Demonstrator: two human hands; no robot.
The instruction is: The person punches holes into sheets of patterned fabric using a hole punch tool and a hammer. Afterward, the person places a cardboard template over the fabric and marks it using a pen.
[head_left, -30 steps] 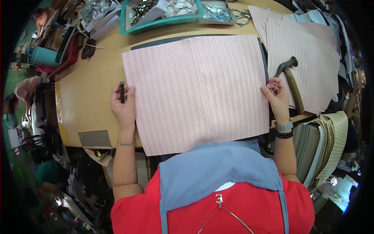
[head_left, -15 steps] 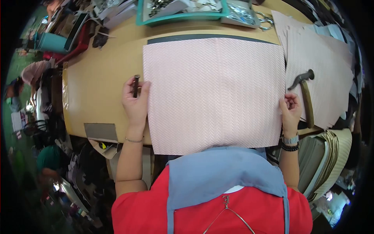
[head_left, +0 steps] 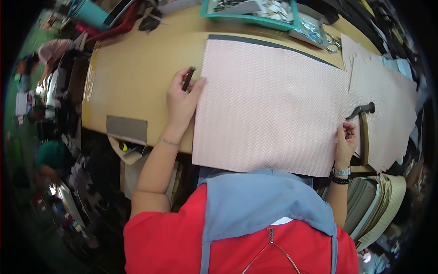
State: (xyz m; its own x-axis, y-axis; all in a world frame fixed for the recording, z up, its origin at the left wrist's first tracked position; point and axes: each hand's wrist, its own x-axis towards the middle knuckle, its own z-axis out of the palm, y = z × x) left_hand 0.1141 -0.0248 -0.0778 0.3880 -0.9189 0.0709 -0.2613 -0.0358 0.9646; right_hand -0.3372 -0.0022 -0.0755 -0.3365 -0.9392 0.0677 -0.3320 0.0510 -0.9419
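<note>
A large pale pink sheet with a woven herringbone texture lies on the table in front of me, its near edge against my apron. My left hand is at its left edge, closed around a short dark metal punch, with the thumb side touching the sheet. At the right edge, my right hand has its fingers curled and the thumb against the sheet's border. A dark strip shows beneath the sheet's far edge. Just right of my right hand lies a hammer with a wooden handle and dark head.
More pink sheets lie stacked at the right. At the back stand a teal tray of metal parts and a small box, with metal rings beside it. A grey rectangle lies near the table's left front edge.
The view has turned, so the table, sheet and hammer appear tilted and mostly shifted right. Both hands stay at the sheet's side edges, and the punch remains in my left hand.
</note>
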